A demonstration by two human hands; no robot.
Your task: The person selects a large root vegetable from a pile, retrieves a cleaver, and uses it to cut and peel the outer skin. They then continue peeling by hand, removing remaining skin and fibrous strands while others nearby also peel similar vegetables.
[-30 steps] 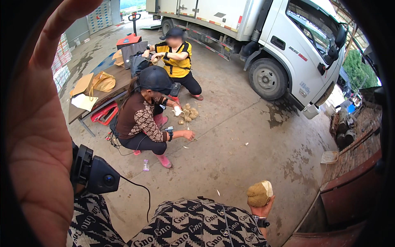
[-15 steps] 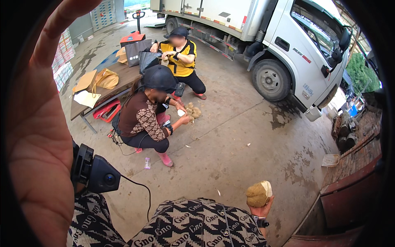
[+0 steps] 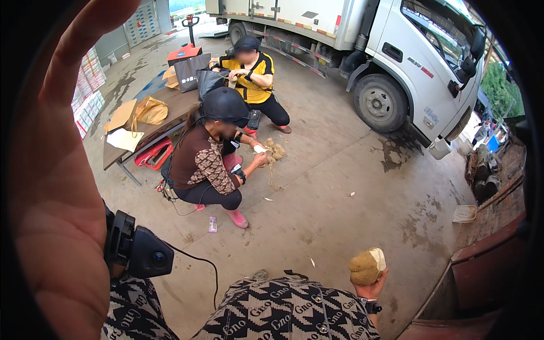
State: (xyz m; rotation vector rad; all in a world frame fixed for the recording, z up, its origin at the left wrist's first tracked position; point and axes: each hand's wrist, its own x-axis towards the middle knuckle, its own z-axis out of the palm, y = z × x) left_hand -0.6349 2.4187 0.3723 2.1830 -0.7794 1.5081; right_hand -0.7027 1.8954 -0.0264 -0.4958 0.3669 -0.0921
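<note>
My left hand (image 3: pixel 59 187) is very close to the view along the left side, palm showing. One digit stretches up past the top edge; the other fingers are out of sight. Nothing shows in that palm. A black wrist-mounted camera (image 3: pixel 150 252) with a cable sits beside its wrist. At the lower right, my right hand (image 3: pixel 371 289) holds a lobed, brown-skinned root (image 3: pixel 364 269) that looks like a jicama. Its upper right side is peeled to pale flesh. A black band (image 3: pixel 372 307) circles my right wrist.
A person in brown (image 3: pixel 190 158) squats ahead, working a white piece beside several brown roots (image 3: pixel 276 151). Another person in yellow (image 3: pixel 252 90) crouches behind, next to a low table (image 3: pixel 127 156) with bags. A white truck (image 3: pixel 391 56) stands at the right; scraps lie on the concrete floor.
The whole scene has shifted slightly right in the view. My right hand still holds the root, and my left hand stays close at the left. The person in brown has lowered the white piece slightly.
</note>
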